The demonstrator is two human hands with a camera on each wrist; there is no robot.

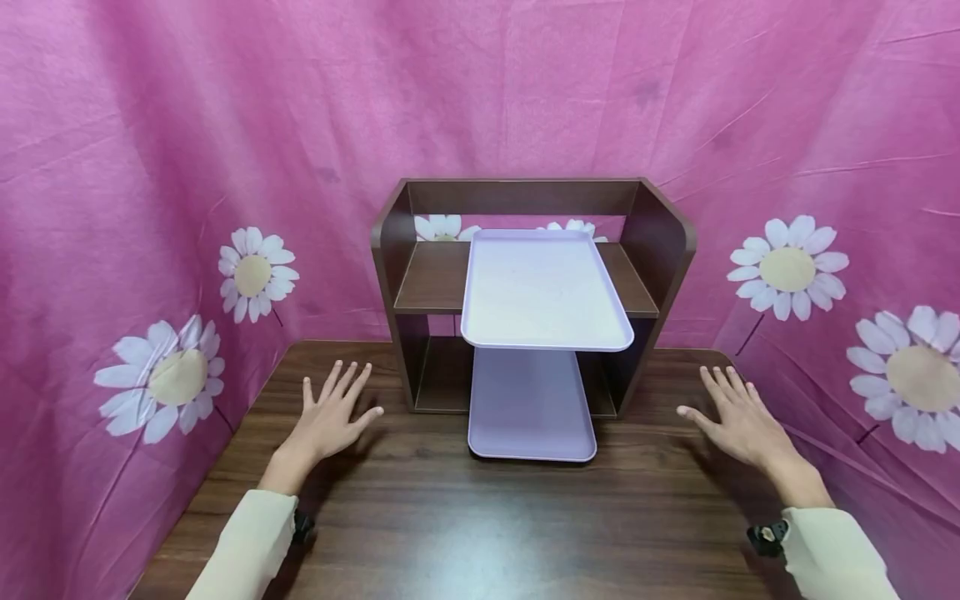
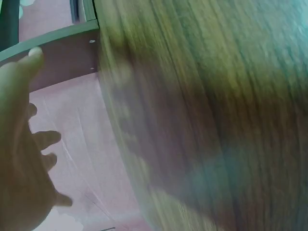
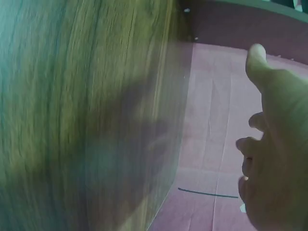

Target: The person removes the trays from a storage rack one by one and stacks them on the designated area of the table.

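A dark brown two-level shelf point(image 1: 667, 221) stands at the back of the table, between my hands. One pale lilac tray point(image 1: 543, 292) lies on its upper level and juts out over the front. Below it a second lilac tray point(image 1: 528, 408) sticks out of the lower level. My left hand point(image 1: 332, 423) is held over the table to the left of the shelf, fingers straight and spread, holding nothing. To the right of the shelf, my right hand point(image 1: 742, 423) is likewise stretched out with nothing in it. Both wrist views show a hand beside its shadow on the wood.
The wood-grain table point(image 1: 480, 517) spreads out in front of the shelf. Pink cloth point(image 1: 525, 92) printed with white daisies hangs behind and on both sides of the table.
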